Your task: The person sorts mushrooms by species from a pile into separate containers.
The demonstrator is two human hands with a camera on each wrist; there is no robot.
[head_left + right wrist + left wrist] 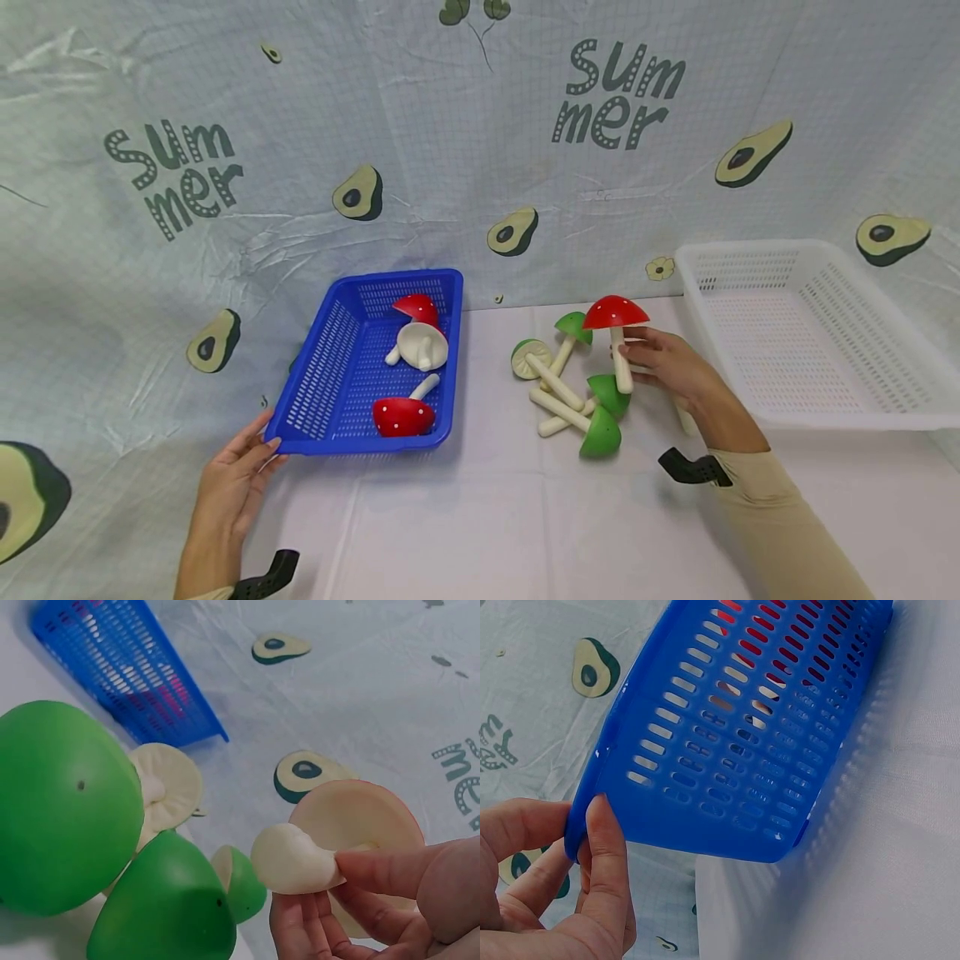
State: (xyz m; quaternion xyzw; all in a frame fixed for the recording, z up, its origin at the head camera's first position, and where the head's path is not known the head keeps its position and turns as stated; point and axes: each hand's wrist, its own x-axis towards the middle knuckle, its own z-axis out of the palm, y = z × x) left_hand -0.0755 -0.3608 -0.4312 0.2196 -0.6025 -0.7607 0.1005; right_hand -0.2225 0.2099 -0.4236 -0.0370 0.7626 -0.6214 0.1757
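Left hand point(236, 479), lower left, pinches a slotted blue plastic basket's point(330, 367) corner; right hand point(671, 362), centre right, grips a smooth red-capped mushroom's point(615, 315) pale stem upright.

A white cloth covers the counter point(480, 517). On it, left of centre, sits a blue basket point(315, 392), and at the right edge a white basket point(817, 417). Between them, at centre, lies a pile of green mushrooms point(592, 417), perhaps four; the pile overlaps.
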